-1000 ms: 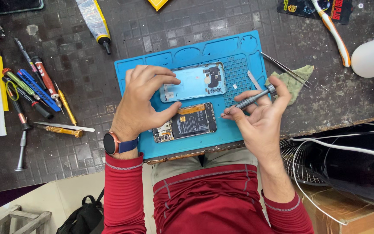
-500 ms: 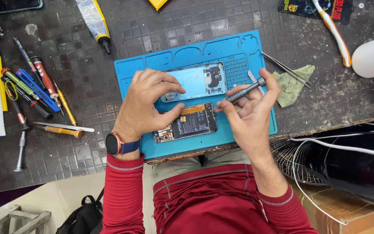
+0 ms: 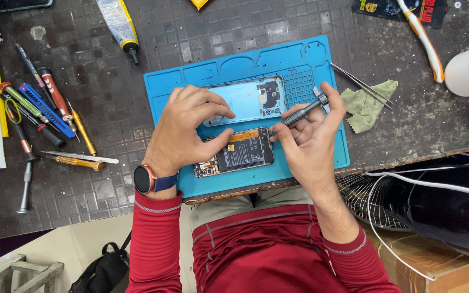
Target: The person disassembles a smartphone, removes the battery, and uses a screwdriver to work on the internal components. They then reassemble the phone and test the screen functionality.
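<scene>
dark metal screwdriver (image 3: 299, 114) sits in the right hand (image 3: 310, 141), pinched narrow between thumb and fingertips near the knurled shaft, tip angled down to the top right corner of the opened phone (image 3: 234, 153). left hand (image 3: 183, 130) is spread over the phone's left part, thumb pressed along its upper edge, fingers arched onto the light blue back cover (image 3: 248, 97) just above; its grip is a flat hold-down, not a closed pinch.

phone lies face down, battery and board exposed, on the blue silicone mat (image 3: 321, 157) near the front edge of the table (image 3: 419, 130).

judgement: phone body looks light, thin and stiff, but the bare board and battery are fragile; best held by the frame edges, not the inner parts. screwdriver is slim, likely to roll if released; mat should keep things from sliding.

outward: tweezers (image 3: 362, 84) and green cloth (image 3: 367, 103) to the right of the mat, row of hand tools (image 3: 39, 103) well to the left, glue tube (image 3: 118, 24) beyond the mat.
</scene>
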